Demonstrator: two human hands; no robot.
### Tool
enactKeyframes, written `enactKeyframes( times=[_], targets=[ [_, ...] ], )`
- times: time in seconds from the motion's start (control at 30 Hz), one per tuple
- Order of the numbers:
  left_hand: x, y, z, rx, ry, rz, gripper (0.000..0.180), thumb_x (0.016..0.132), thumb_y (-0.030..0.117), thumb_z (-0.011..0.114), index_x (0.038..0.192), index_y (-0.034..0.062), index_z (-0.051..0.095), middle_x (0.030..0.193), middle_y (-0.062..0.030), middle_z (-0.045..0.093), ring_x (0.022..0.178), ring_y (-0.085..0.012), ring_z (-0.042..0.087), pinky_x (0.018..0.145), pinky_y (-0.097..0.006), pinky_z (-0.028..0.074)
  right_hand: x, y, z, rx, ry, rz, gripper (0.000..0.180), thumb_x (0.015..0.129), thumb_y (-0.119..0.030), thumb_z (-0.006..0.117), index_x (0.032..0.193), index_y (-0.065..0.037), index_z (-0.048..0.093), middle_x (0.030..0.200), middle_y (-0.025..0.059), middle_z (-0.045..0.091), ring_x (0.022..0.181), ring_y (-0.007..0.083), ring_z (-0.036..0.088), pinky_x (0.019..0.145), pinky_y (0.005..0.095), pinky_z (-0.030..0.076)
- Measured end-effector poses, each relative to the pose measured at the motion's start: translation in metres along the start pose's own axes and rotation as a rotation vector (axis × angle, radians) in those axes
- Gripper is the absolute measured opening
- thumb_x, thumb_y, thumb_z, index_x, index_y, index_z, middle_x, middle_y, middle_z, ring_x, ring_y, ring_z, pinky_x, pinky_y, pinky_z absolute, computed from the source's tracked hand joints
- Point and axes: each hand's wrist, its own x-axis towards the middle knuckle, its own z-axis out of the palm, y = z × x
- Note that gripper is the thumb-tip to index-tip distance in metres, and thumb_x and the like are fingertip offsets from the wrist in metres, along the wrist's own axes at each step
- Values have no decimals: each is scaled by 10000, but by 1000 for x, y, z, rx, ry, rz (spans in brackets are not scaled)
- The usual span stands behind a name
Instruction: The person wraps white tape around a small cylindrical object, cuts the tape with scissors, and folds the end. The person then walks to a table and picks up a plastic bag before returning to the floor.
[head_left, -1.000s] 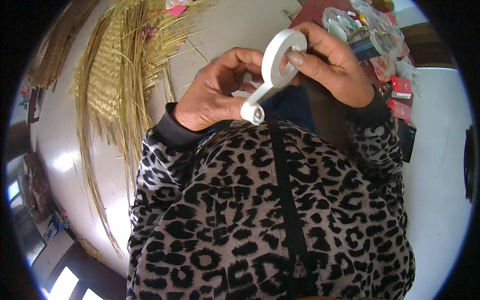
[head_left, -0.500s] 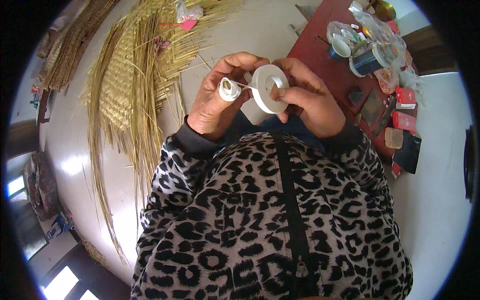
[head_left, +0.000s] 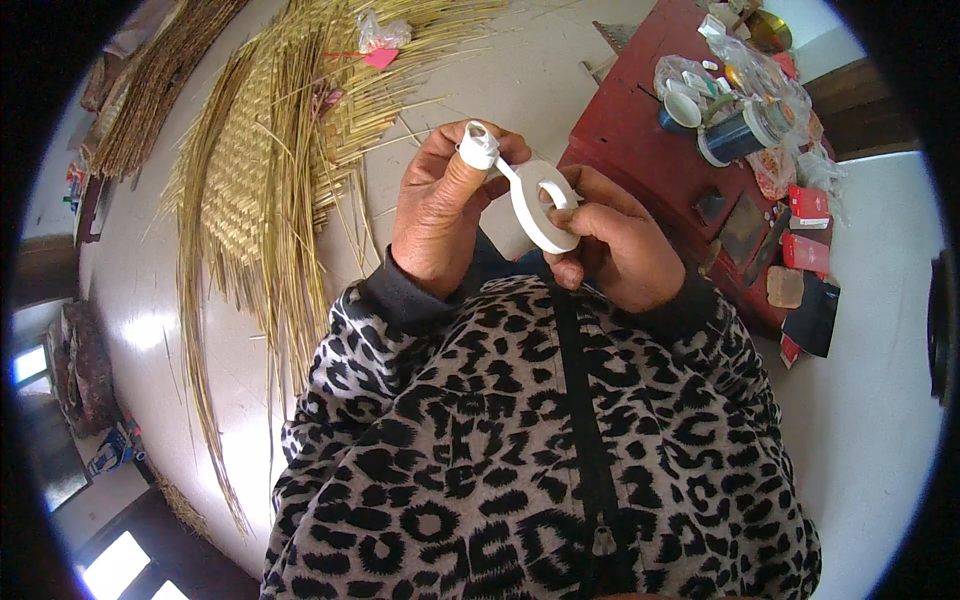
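Observation:
White tape is wound round the tip of my left thumb, making a loose white cap (head_left: 478, 146) with an open end. From it a short strip of tape runs to a white tape roll (head_left: 535, 222). My right hand (head_left: 622, 240) grips this roll at its right side, the thumb over its centre hole. My left hand (head_left: 437, 222) has its thumb raised, and its bent fingers show partly behind the thumb, close to the strip. No object shows in its grasp apart from the tape on the thumb. Both hands are in front of my chest.
A partly woven straw mat (head_left: 235, 190) with long loose strands lies on the floor at left. At right stands a dark red table (head_left: 625, 130) bearing a blue jar (head_left: 735, 138), a cup (head_left: 680, 112), plastic bags and red boxes (head_left: 808, 205). Bundled stalks (head_left: 160, 90) lie far left.
My left hand has turned, its thumb now pointing more upward and further right. The tape roll has tilted and dropped slightly with my right hand. The strip between thumb and roll looks broader.

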Motion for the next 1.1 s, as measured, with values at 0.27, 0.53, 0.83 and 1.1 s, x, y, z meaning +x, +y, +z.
enactKeyframes(
  times=[0.27, 0.53, 0.83, 1.1],
  targets=[
    [0, 2, -2, 55, -82, 58, 392, 922, 344, 668, 1187, 64, 595, 1228, -135, 614, 1143, -237, 577, 978, -406, 438, 8, -3, -13, -90, 135, -84, 330, 917, -144, 524, 1229, -37, 515, 801, 54, 564, 580, 135, 507, 544, 265, 397],
    [1, -1, -3, 73, -132, 127, 391, 910, 337, 684, 1185, 74, 593, 1247, -128, 601, 1175, -240, 563, 1001, -428, 438, 10, 3, -23, -45, 220, 0, 320, 933, -180, 527, 1213, -25, 520, 793, 57, 556, 584, 122, 498, 548, 256, 395],
    [2, 4, -5, 86, -7, 61, 381, 942, 387, 628, 1160, 75, 604, 1203, -118, 622, 1164, -245, 579, 964, -420, 470, 4, 8, -22, -94, 120, -62, 316, 929, -199, 542, 1198, -36, 518, 877, 88, 646, 638, 131, 594, 597, 272, 499],
    [0, 5, -10, 76, -87, 95, 391, 924, 373, 659, 1162, 69, 598, 1217, -122, 613, 1163, -252, 583, 952, -421, 482, 8, 15, -27, -67, 130, -93, 292, 933, -206, 561, 1173, -42, 537, 897, 73, 647, 691, 119, 608, 619, 268, 504]
  ],
)
